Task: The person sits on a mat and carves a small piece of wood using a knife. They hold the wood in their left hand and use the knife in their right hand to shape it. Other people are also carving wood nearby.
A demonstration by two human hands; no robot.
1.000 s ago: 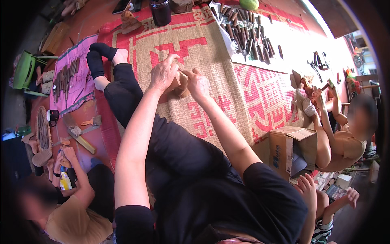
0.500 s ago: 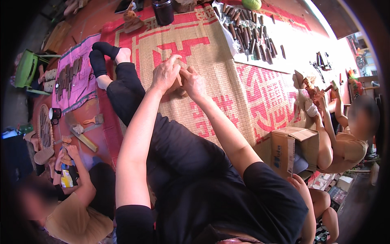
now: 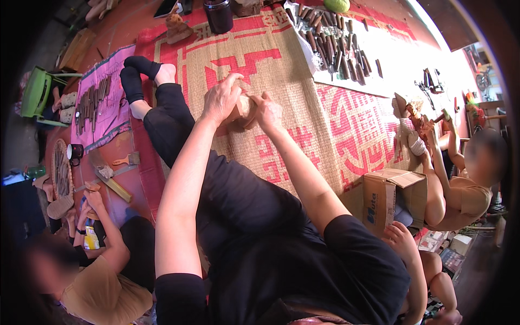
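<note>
A tan, blocky piece that looks like wood is held above the mat, between my two hands. My left hand grips it from the left side, with the index finger reaching along its far edge. My right hand is closed against its right side, thumb and fingers pressed to the top. Parts of the piece are hidden behind my fingers, and I cannot make out its exact shape. A red-patterned straw mat lies beneath my hands, with my outstretched leg to their left.
Several wood-handled carving tools lie on a white cloth, others on a pink cloth. A dark jar and small carving stand beyond. A cardboard box sits right. Co-workers sit on both sides; a brush lies left.
My right hand has shifted slightly right and its grip has changed, baring more of the piece's top. My left hand stays nearly in place. At the box, another person's hand has moved.
</note>
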